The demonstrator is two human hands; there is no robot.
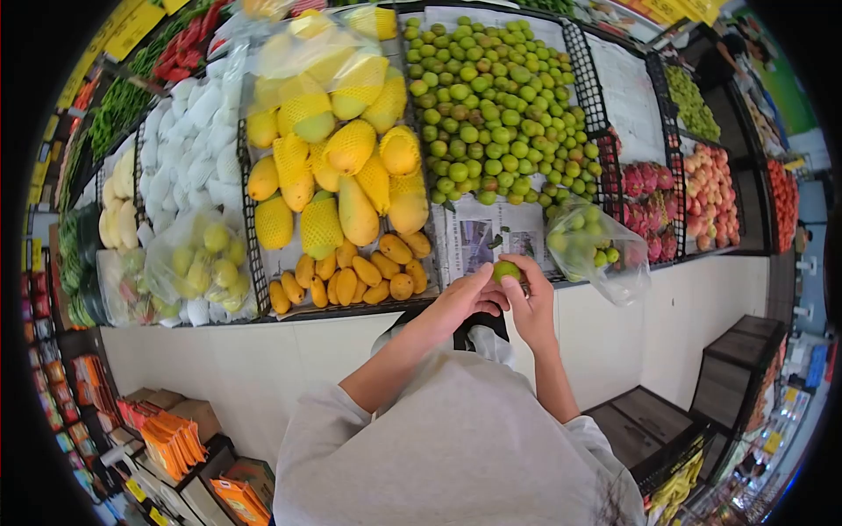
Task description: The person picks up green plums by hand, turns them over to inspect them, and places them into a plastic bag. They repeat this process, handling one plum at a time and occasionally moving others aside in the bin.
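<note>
Both hands together on one green fruit (506, 270): left hand (462, 298) and right hand (532, 302) pinch it at counter (351, 309) edge, likely checking it; bag (589, 245) of picked fruit just beside.

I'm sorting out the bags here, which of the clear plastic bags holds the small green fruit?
The plastic bag right of the hands, beside the right hand. It holds small green fruit; the bag at far left holds larger yellow-green ones.
</note>
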